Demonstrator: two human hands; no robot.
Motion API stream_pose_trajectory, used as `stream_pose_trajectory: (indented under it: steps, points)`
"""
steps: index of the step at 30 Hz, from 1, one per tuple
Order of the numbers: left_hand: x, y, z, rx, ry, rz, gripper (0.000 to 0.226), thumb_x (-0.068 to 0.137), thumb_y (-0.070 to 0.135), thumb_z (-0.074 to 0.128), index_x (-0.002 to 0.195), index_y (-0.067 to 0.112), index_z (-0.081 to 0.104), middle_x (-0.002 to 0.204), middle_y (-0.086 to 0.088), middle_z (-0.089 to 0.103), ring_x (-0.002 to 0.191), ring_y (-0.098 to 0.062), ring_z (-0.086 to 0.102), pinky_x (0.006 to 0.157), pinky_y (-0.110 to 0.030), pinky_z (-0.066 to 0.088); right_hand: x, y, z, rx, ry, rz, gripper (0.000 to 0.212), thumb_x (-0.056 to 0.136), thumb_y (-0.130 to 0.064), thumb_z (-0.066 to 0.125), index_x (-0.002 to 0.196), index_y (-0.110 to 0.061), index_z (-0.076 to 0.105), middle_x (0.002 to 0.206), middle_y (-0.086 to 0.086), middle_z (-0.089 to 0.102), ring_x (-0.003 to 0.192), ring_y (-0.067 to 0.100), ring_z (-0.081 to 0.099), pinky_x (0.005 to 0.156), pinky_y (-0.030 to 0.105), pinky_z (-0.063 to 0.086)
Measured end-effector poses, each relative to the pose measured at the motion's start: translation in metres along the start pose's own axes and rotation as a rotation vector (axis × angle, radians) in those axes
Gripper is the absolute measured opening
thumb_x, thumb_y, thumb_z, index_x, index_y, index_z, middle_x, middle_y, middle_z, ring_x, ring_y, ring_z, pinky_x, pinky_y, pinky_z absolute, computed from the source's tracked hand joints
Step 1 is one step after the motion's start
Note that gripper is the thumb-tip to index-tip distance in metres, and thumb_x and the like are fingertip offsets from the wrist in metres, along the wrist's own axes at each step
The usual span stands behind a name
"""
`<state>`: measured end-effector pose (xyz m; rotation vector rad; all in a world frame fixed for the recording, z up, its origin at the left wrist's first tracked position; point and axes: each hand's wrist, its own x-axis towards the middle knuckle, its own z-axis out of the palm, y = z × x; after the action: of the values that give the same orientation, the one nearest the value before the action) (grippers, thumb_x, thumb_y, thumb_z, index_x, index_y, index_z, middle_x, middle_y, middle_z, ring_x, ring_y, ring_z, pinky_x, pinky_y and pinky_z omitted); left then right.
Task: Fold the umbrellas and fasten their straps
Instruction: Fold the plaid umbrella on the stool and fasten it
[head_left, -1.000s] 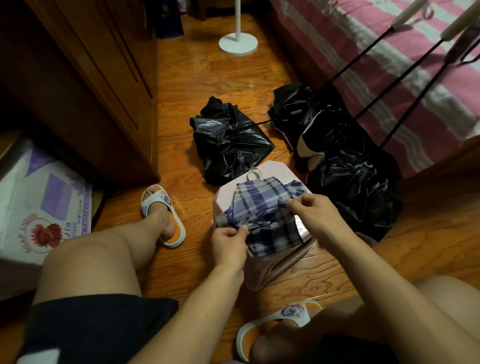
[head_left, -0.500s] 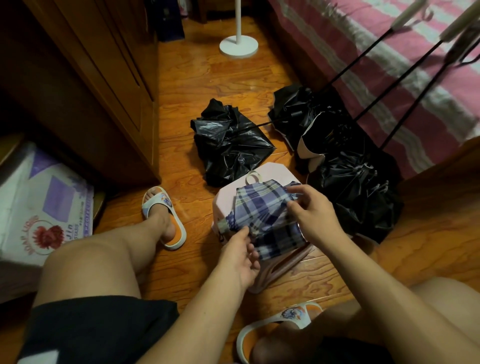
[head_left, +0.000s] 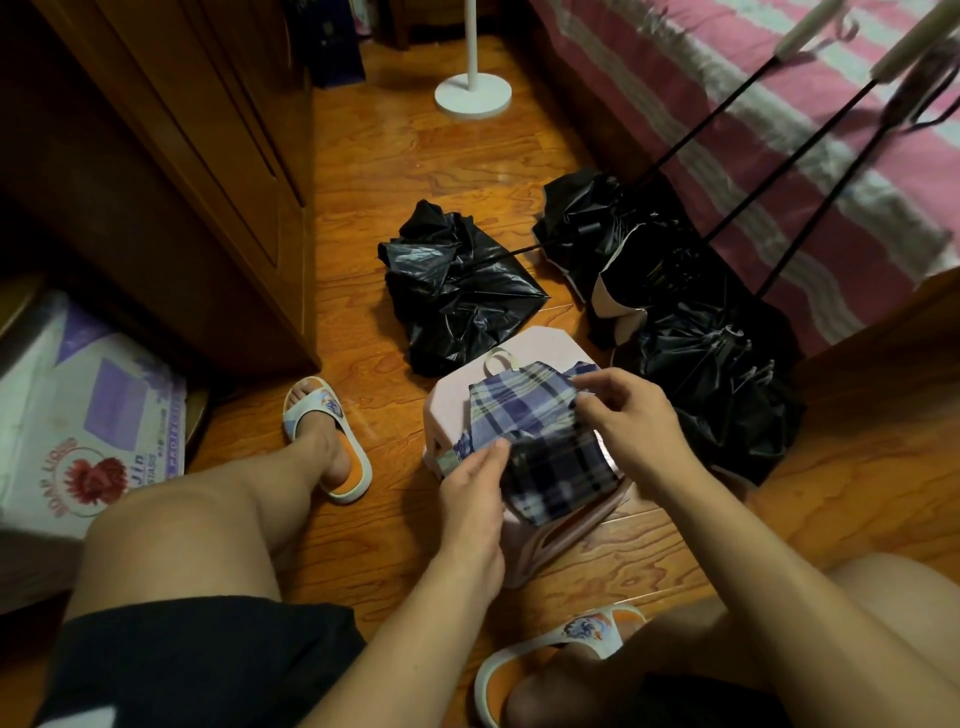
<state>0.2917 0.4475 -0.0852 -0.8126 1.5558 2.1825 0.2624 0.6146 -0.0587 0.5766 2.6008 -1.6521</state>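
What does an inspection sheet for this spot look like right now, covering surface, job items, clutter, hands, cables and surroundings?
Surface: pink stool on a wooden floor.
Job's things: plaid umbrella lies on the stool, partly folded; black umbrellas lie crumpled on the floor behind it, shafts extended toward the bed.
Clutter: cardboard box at the left.
Hands: left hand holds the plaid umbrella's near-left end; right hand pinches its fabric.
Cables: nothing seen.
Surroundings: wooden cabinet on the left, striped bed on the right, white stand base at the back.
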Motion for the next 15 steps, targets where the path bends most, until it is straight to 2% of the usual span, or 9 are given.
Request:
stream_pose_trajectory:
  steps: [3, 5, 6, 8, 10, 12, 13, 15]
  points:
    - [-0.005, -0.002, 0.0, 0.096, -0.1, -0.006, 0.018, 0.098, 0.02, 0.065, 0.113, 0.013, 0.074, 0.105, -0.007, 0.078, 0.097, -0.019, 0.074, 0.074, -0.026, 0.059, -0.004, -0.004, 0.0, 0.022, -0.128, 0.003, 0.017, 0.091, -0.028, 0.075, 0.104, -0.037, 0.07, 0.085, -0.002, 0.072, 0.088, 0.019, 0.07, 0.088, 0.05, 0.056]
    - [-0.004, -0.009, -0.002, 0.188, -0.108, -0.052, 0.021, 0.097, 0.021, 0.067, 0.117, 0.018, 0.072, 0.11, -0.004, 0.077, 0.105, -0.022, 0.072, 0.093, -0.04, 0.059, -0.005, -0.006, 0.0, 0.05, -0.146, 0.017, 0.016, 0.091, -0.026, 0.076, 0.105, -0.034, 0.071, 0.08, -0.007, 0.072, 0.086, 0.016, 0.07, 0.089, 0.048, 0.056]
    - [-0.004, -0.012, -0.003, 0.26, -0.089, -0.044, 0.025, 0.096, 0.022, 0.069, 0.12, 0.021, 0.07, 0.115, -0.003, 0.075, 0.109, -0.021, 0.07, 0.097, -0.044, 0.057, -0.005, -0.006, -0.001, 0.08, -0.131, 0.03, 0.015, 0.091, -0.025, 0.075, 0.103, -0.032, 0.073, 0.078, -0.008, 0.072, 0.086, 0.015, 0.07, 0.089, 0.048, 0.057]
    - [0.001, -0.016, -0.004, 0.402, -0.003, 0.071, 0.034, 0.092, 0.025, 0.075, 0.125, 0.026, 0.067, 0.122, 0.0, 0.069, 0.114, -0.017, 0.064, 0.101, -0.045, 0.054, -0.003, -0.004, -0.001, 0.15, -0.079, 0.056, 0.011, 0.091, -0.021, 0.075, 0.099, -0.028, 0.075, 0.077, -0.006, 0.071, 0.086, 0.018, 0.071, 0.09, 0.05, 0.058]
    - [0.005, -0.016, -0.005, 0.494, 0.061, 0.196, 0.034, 0.089, 0.027, 0.078, 0.121, 0.03, 0.067, 0.109, 0.009, 0.066, 0.106, -0.012, 0.062, 0.099, -0.04, 0.054, 0.0, -0.001, -0.003, 0.16, -0.015, 0.046, 0.008, 0.091, -0.019, 0.075, 0.096, -0.026, 0.075, 0.081, -0.001, 0.073, 0.087, 0.022, 0.072, 0.09, 0.053, 0.057]
    - [0.001, -0.01, -0.002, 0.429, 0.012, 0.174, 0.016, 0.091, 0.031, 0.075, 0.106, 0.031, 0.068, 0.097, 0.012, 0.07, 0.096, -0.008, 0.066, 0.096, -0.036, 0.055, 0.0, -0.001, -0.004, 0.115, -0.016, 0.013, 0.007, 0.092, -0.021, 0.074, 0.097, -0.026, 0.076, 0.088, 0.002, 0.074, 0.091, 0.021, 0.072, 0.09, 0.052, 0.058]
    - [-0.002, -0.007, 0.0, 0.358, -0.022, 0.116, 0.012, 0.093, 0.033, 0.073, 0.1, 0.023, 0.074, 0.096, 0.008, 0.075, 0.095, -0.011, 0.07, 0.094, -0.038, 0.057, -0.001, -0.001, -0.005, 0.083, -0.04, -0.002, 0.008, 0.093, -0.022, 0.073, 0.098, -0.027, 0.076, 0.091, 0.001, 0.074, 0.092, 0.019, 0.071, 0.089, 0.049, 0.058]
    - [-0.004, -0.006, 0.002, 0.269, -0.026, 0.084, 0.018, 0.096, 0.033, 0.069, 0.097, 0.018, 0.079, 0.096, 0.003, 0.078, 0.096, -0.018, 0.074, 0.09, -0.047, 0.06, -0.002, 0.0, -0.005, -0.03, -0.102, -0.053, 0.009, 0.095, -0.024, 0.071, 0.101, -0.028, 0.075, 0.094, -0.004, 0.073, 0.092, 0.015, 0.069, 0.086, 0.047, 0.058]
